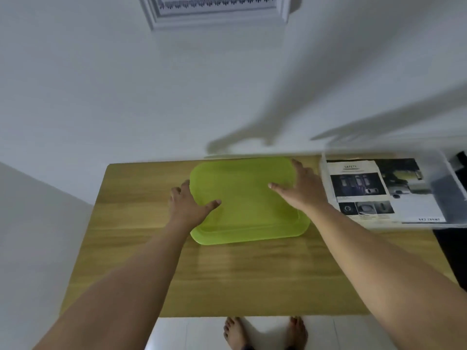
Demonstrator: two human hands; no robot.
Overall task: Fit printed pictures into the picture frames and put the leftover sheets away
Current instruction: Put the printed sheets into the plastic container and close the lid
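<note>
Lid (243,218): left hand (185,205) grips, right hand (303,189) rests.

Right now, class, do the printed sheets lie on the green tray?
No, the printed sheets lie right of the green tray, apart from it.

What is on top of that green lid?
Only hands on the green lid: left hand gripping its left edge, right hand on its right side. Anything beneath is hidden.
</note>
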